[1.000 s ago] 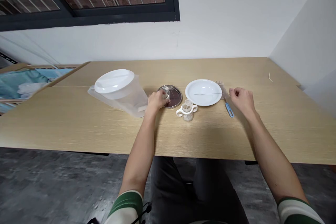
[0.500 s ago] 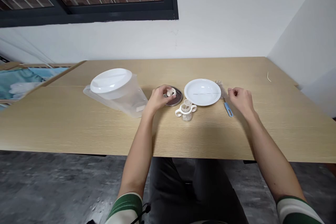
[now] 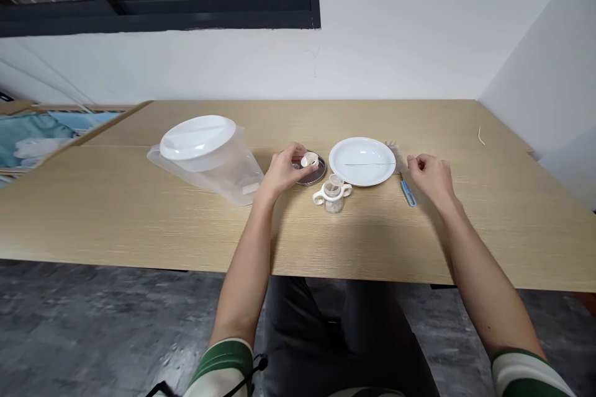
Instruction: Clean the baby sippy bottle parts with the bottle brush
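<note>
My left hand (image 3: pixel 291 167) is closed around a small white cup-shaped piece (image 3: pixel 310 160), held over a dark round metal dish (image 3: pixel 313 178). Thumb and fingers grip the piece at its sides. My right hand (image 3: pixel 431 175) is in a pinch just right of the white plate (image 3: pixel 362 180). From its fingertips a thin, needle-like wire (image 3: pixel 370 164) seems to run left across the plate. Just in front of the dish and plate stands a small clear jar with a white two-handled collar (image 3: pixel 333 197), its clear lid raised at the back.
A brush with a blue handle (image 3: pixel 408 193) lies between the plate and my right hand. At left, a translucent pitcher with a white lid (image 3: pixel 200 136) rests on the wooden table (image 3: pixel 186 232). A short pale strip (image 3: pixel 480 136) lies at far right.
The view has shifted slightly. The white piece in my left hand is turned a little, and both hands stay in nearly the same places.
</note>
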A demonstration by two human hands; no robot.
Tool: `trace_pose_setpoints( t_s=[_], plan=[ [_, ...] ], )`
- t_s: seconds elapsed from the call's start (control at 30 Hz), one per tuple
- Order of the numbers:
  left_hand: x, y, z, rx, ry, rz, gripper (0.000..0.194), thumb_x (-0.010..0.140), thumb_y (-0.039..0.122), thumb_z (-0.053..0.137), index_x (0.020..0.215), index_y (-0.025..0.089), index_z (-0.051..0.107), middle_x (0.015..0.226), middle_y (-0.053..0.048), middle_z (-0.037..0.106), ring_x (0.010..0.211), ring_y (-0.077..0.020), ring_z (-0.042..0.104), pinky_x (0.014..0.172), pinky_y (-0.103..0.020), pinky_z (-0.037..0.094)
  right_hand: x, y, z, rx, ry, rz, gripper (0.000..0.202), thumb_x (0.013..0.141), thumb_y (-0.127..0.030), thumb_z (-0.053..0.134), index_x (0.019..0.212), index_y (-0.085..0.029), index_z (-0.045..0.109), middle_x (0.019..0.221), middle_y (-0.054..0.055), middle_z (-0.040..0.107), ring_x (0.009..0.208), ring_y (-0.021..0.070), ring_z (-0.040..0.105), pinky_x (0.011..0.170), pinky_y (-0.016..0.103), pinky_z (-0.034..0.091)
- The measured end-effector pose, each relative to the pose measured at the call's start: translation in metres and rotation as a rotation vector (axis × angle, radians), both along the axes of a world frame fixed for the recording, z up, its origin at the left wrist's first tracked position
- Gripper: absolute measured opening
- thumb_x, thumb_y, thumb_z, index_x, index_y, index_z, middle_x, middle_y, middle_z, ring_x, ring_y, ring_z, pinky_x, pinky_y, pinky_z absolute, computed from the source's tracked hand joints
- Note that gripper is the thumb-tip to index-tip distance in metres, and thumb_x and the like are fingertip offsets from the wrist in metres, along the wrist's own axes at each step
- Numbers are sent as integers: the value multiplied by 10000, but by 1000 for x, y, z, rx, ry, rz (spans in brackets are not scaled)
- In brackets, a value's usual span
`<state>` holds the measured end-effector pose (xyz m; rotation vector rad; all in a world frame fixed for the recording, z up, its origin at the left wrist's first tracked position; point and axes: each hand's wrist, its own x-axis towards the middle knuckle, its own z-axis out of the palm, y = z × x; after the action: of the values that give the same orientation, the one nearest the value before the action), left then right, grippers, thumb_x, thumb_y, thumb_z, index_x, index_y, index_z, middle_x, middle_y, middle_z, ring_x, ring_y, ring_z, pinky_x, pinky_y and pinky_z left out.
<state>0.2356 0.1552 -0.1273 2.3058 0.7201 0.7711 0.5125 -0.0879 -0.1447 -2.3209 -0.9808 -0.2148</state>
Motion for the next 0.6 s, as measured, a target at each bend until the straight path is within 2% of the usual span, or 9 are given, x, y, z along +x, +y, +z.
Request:
trace_pose_setpoints(
  t_s=[0.17, 0.33, 0.5, 0.6],
  plan=[
    [1, -2, 2, -1, -1, -10, 430, 760, 473, 760, 1084, 211, 655, 1098, -61, 742, 993, -234, 697, 939, -372, 553, -2, 0, 2, -5, 13, 1, 405, 936, -424, 464, 605, -196, 513, 604, 50, 568, 572, 147, 404, 622, 311, 252],
    [1, -1, -1, -56, -9, 28, 537, 741, 487, 773, 1163, 233, 560, 1094, -57, 727, 990, -229, 692, 940, -380, 547, -2, -1, 3, -4, 5, 0, 405, 932, -429, 470, 604, -199, 525, 604, 51, 572, 582, 157, 418, 624, 311, 261],
    [1, 3, -5, -47, -26, -15, 423, 742, 493, 766, 956, 227, 515, 1017, -40, 716, 932, -213, 687, 896, -359, 549, -1, 0, 2, -12, 3, 2, 405, 932, -434, 469, 606, -202, 530, 605, 59, 576, 580, 162, 413, 622, 315, 258],
    [1, 4, -6, -23, -32, -42, 381, 756, 489, 751, 894, 221, 517, 1004, -41, 715, 935, -213, 680, 892, -355, 545, -1, 0, 2, -9, -4, 11, 405, 931, -432, 464, 602, -204, 523, 604, 62, 572, 580, 162, 404, 624, 320, 255]
  ],
)
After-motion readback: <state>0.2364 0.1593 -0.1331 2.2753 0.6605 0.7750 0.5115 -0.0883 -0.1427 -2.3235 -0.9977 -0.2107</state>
